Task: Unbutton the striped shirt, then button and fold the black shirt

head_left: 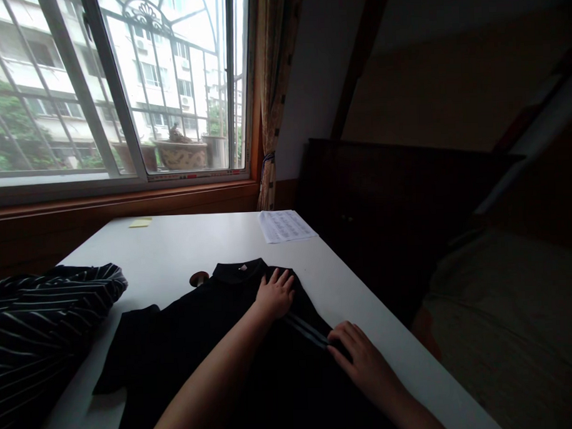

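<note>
A black short-sleeved shirt [191, 343] lies spread on the white table [212, 236], its collar towards the window. My left hand [275, 294] rests flat on the shirt just right of the collar, fingers spread. Two pale stripes run from there down the right sleeve. At the end of those stripes my right hand [354, 353] pinches the sleeve's edge between thumb and fingers. The lower part of the shirt runs out of view behind my left forearm.
A black and white striped garment [45, 317] is heaped at the table's left. Printed sheets [286, 226] lie at the far right corner, yellow sticky notes [140, 223] at the far left. A round cable hole [199, 279] sits beside the collar. Beyond stands a barred window [169, 87].
</note>
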`<state>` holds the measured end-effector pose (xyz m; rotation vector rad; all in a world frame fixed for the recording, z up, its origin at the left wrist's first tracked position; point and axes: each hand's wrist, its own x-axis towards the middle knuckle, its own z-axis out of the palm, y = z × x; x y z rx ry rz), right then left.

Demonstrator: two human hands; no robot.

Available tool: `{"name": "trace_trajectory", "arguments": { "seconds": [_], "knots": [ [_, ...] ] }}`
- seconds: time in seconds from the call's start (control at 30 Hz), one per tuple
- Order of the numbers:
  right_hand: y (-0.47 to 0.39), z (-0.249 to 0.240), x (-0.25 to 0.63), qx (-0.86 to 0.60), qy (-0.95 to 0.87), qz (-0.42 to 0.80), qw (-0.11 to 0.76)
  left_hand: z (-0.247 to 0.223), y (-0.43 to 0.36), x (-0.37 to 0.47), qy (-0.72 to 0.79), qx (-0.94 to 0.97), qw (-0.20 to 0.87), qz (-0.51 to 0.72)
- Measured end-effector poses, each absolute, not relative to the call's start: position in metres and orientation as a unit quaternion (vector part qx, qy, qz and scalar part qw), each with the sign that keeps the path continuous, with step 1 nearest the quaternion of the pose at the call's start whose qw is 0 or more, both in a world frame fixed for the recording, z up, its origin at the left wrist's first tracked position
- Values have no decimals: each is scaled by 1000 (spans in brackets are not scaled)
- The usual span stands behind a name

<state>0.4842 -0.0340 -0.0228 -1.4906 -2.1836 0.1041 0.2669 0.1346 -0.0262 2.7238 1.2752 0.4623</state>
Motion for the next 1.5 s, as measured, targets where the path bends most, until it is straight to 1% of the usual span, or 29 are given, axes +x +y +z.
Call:
{"name": "trace_trajectory", "arguments": {
  "seconds": [0.13, 0.27, 0.43, 0.8, 1.07, 1.2, 1.33, 1.43, 1.5],
  "knots": [
    [-34, -23, 482, -552, -791, 49, 258, -20, 115, 279, 390, 905, 33, 168],
    [-35, -27, 483, -558, -784, 69, 263, -26, 102, 285, 356, 919, 39, 162],
    [-36, -27, 485, -565, -778, 95, 258, -34, 109, 287, 383, 909, 45, 157],
    [-34, -20, 484, -564, -778, 107, 256, -34, 130, 297, 437, 883, 46, 164],
    [-33, -22, 488, -570, -773, 123, 248, -29, 125, 291, 421, 888, 37, 182],
    [-33, -19, 486, -572, -770, 136, 247, -22, 112, 269, 363, 914, 32, 180],
    [-33, -20, 486, -572, -771, 132, 248, -19, 83, 224, 319, 931, 22, 175],
    [-32, -23, 488, -565, -780, 99, 248, -16, 58, 174, 302, 938, 11, 168],
    [-30, -24, 490, -561, -790, 52, 244, -11, 46, 134, 314, 933, -2, 173]
  ]
}}
